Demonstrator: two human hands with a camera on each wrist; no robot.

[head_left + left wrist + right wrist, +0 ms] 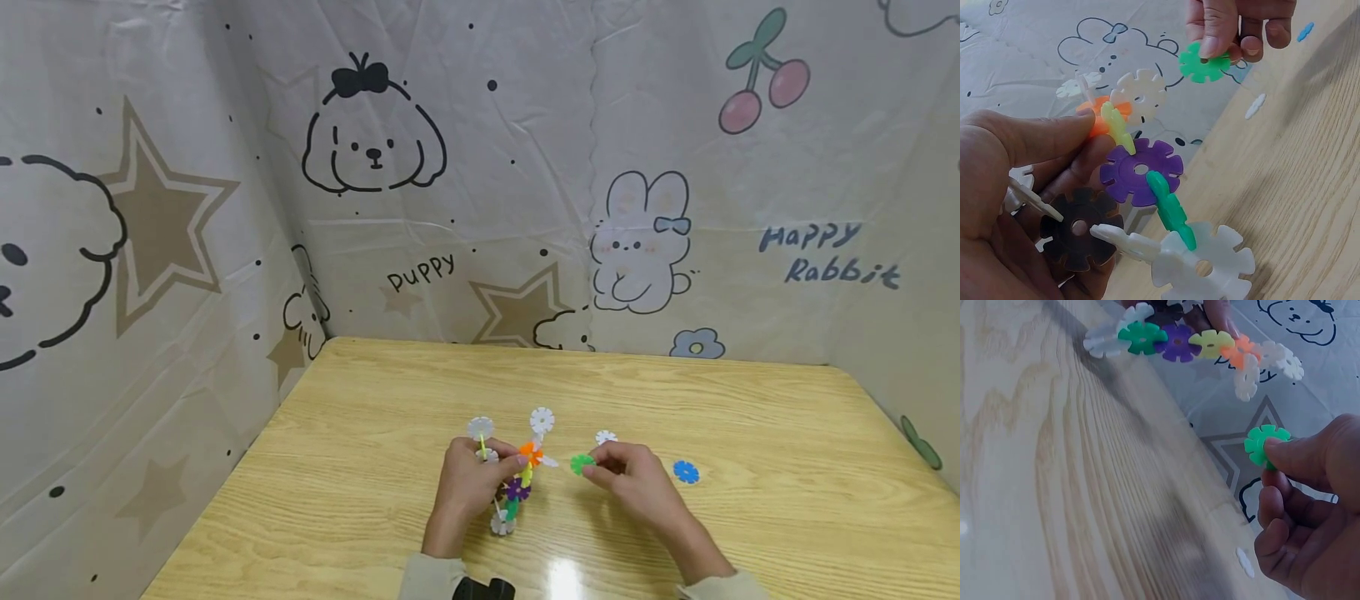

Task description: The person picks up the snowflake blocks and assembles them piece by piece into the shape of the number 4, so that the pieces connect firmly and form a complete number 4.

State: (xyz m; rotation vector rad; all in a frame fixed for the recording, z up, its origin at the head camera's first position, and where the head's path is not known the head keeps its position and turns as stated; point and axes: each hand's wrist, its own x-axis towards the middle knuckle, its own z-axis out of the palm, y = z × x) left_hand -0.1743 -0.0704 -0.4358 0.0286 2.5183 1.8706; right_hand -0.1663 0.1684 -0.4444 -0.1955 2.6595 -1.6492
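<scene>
My left hand grips a chain of interlocked plastic snowflake discs above the table. Its thumb and fingers pinch the orange disc. Along the chain come a yellow disc, a purple disc, a dark green disc and a white disc, with a brown disc nearer the palm. More white discs stick out at the far end. To the right, my right hand pinches a single bright green disc between thumb and forefinger, apart from the chain.
A loose blue disc lies on the wooden table right of my right hand. Just behind that hand lies a loose white disc. Printed cloth hangs behind the table and along its sides.
</scene>
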